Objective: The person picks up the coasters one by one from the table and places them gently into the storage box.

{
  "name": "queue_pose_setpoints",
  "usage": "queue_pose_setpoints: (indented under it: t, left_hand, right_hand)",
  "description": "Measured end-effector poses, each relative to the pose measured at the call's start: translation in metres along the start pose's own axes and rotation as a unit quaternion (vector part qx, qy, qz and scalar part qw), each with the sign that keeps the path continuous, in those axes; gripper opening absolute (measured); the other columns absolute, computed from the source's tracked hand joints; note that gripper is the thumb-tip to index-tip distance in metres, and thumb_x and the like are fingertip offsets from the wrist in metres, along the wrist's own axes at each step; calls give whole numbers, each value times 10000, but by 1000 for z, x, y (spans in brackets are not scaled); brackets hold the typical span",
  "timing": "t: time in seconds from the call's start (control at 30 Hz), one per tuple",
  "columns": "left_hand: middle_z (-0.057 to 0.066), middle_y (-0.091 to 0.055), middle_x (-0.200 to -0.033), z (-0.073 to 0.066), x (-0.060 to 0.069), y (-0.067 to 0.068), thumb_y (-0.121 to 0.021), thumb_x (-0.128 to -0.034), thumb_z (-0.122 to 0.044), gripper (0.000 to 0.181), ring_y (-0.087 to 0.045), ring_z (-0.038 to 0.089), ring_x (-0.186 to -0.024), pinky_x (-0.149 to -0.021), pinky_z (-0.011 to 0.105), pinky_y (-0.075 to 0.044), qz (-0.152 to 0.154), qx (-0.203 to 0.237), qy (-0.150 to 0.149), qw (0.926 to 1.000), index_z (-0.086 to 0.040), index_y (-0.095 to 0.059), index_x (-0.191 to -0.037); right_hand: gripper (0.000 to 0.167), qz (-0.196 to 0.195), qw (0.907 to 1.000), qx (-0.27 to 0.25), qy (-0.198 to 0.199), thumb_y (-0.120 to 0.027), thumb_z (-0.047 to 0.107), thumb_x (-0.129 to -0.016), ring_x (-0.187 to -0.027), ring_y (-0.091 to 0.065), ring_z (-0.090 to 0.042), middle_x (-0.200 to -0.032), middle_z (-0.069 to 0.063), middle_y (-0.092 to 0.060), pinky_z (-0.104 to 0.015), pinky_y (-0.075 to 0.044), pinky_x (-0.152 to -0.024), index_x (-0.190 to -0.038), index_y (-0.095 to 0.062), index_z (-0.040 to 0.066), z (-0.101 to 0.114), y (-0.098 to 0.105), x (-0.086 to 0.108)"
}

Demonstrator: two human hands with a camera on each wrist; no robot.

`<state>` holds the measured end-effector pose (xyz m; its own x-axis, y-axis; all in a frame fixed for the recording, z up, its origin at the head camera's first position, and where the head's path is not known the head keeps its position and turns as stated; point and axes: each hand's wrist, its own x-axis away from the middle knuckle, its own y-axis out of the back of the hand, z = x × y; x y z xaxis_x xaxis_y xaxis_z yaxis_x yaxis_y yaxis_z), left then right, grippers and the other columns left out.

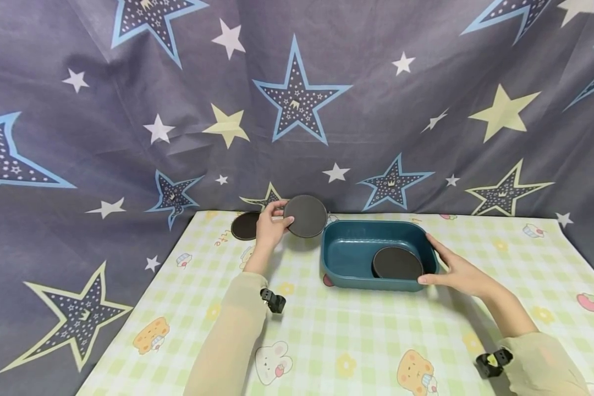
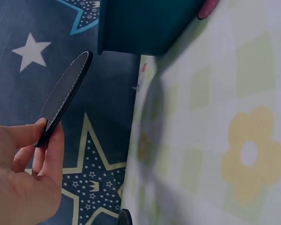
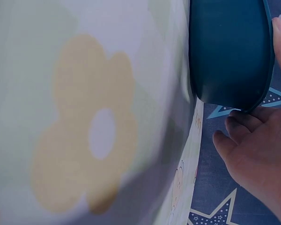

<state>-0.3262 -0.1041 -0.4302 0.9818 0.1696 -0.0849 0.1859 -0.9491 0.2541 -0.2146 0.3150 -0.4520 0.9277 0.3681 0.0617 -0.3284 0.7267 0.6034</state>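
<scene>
My left hand (image 1: 271,225) pinches a round dark coaster (image 1: 305,216) by its edge, thumb on one face and fingers behind. Pale stitching runs round that coaster's rim in the left wrist view. It is held tilted above the table, just left of a teal rectangular storage bin (image 1: 356,283). Inside the bin, toward its right end, another dark round coaster (image 1: 398,263) leans. My right hand (image 1: 457,272) grips the bin's right end, with the thumb at the near corner and the fingers at the far side. A third coaster (image 1: 244,226) lies on the table behind my left hand.
A green-and-white checked tablecloth (image 1: 307,341) with cartoon prints covers the table. Right behind the table's back edge hangs a dark grey curtain (image 1: 326,159) with stars. Each wrist bears a black strap device, the left one (image 1: 273,301) and the right one (image 1: 494,363).
</scene>
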Motion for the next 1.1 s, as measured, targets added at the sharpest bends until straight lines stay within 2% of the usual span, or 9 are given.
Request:
queue_pose_setpoints:
  t: [0.13,0.27,0.7,0.93,1.1]
  left_hand:
    - [111,-610,-1065,-4,2,-1,-731,-857,22,457,-707,212,-847,-676,254,-625,105,215,-10,9997,-114,-639,-1283]
    - [109,-596,-1033,-8,6,-4,-722,-858,41,448,-634,98,-739,-629,214,-606,293,461,-47,9985,-85,-640,-1281]
    - [118,-612,-1015,-16,22,-17,-701,-873,53,457,-608,82,-683,-590,185,-579,854,895,112,9923,-46,-612,-1311]
    - [98,-623,-1022,-17,30,-29,-705,-881,23,439,-598,85,-689,-577,177,-539,1196,755,141,9898,-62,-620,-1303]
    - [157,-629,-1096,-18,35,-38,-685,-900,24,436,-629,97,-709,-637,220,-584,1494,720,181,9860,-72,-615,-1319]
  right_hand:
    - [1086,3,10000,12,-31,-758,245,-884,-1486,-12,-558,-1663,-246,33,-797,-135,-1097,-1613,41,148,1,0,0]
    - [1082,13,10000,26,-22,-754,239,-886,-1485,-9,-561,-1662,-248,36,-798,-131,-1097,-1613,41,141,2,0,0]
    - [1089,28,10000,-29,4,-758,239,-884,-1485,3,-560,-1661,-248,46,-796,-124,-1100,-1611,47,126,-1,-1,0]
    - [1086,22,10000,-60,29,-756,227,-884,-1484,6,-562,-1660,-253,50,-801,-122,-1096,-1610,45,118,0,-1,0]
    - [1088,14,10000,-59,26,-756,231,-885,-1483,11,-562,-1658,-258,52,-801,-119,-1097,-1608,47,106,1,0,0]
